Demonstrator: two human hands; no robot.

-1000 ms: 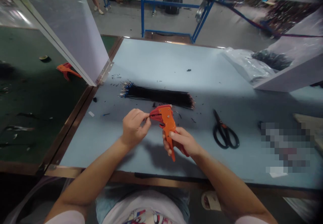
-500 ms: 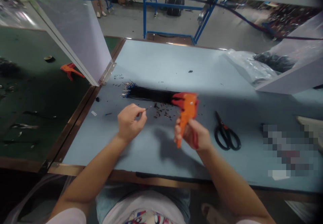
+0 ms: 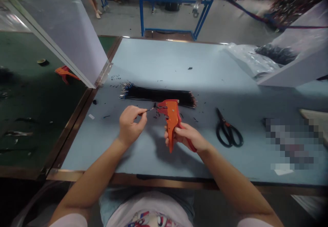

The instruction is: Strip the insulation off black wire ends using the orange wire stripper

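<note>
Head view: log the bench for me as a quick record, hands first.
Left hand: pinches a thin black wire
Right hand: grips an orange wire stripper
Wire end: right by the stripper's head
Behind hands: bundle of black wires
Right of hands: black-handled scissors
Surface: pale blue workbench

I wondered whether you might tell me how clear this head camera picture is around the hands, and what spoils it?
In the head view, the left hand and right hand are reasonably sharp, with soft shadows falling on the blue bench top; the view bows towards its edges, darkens at the corners, and has a pixelated patch hiding part of the bench at right.
</note>
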